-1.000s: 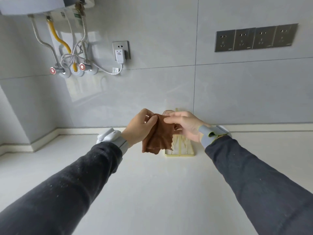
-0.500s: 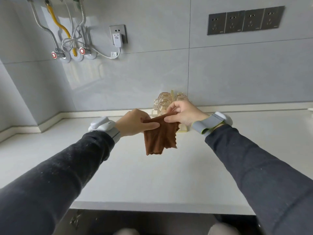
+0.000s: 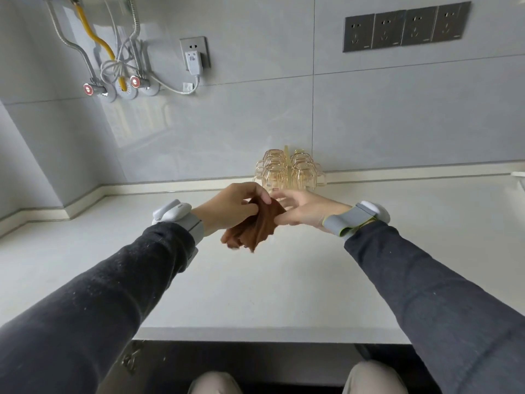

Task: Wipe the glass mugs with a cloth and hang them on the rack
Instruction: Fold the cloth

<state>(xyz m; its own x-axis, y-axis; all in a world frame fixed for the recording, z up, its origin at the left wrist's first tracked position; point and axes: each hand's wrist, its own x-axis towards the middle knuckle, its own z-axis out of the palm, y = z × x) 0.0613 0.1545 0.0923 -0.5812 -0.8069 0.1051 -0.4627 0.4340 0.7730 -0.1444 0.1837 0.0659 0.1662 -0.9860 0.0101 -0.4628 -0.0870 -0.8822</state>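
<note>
Head view, both arms in dark sleeves extended over the white surface (image 3: 255, 294). Left hand (image 3: 235, 206): fingers curled down, gripping the brown cloth (image 3: 255, 227) at its upper bunched part; the rest of the cloth hangs below the hand, crumpled, clear of the surface. Right hand (image 3: 305, 209): fingers extended and spread, not curled; the cloth's right edge lies between forefinger and thumb, thumb tip touching the fabric, no closed pinch visible. Hands are close together, the cloth between them. Glass mugs (image 3: 274, 173) hang inverted on the gold rack (image 3: 287, 155), stacked on both sides of its central post, handles outward. The rack stands at the rear of the surface, against the grey tiled wall, just behind the hands; neither hand touches it. A mug count is not readable through the overlapping glass. Grey-strapped white device on each wrist: left (image 3: 170, 213), right (image 3: 369, 211). On the wall: a row of four sockets (image 3: 406, 27) upper right, a white plug (image 3: 193, 62) in a single socket, hoses and red-capped valves (image 3: 91, 89) upper left.
</note>
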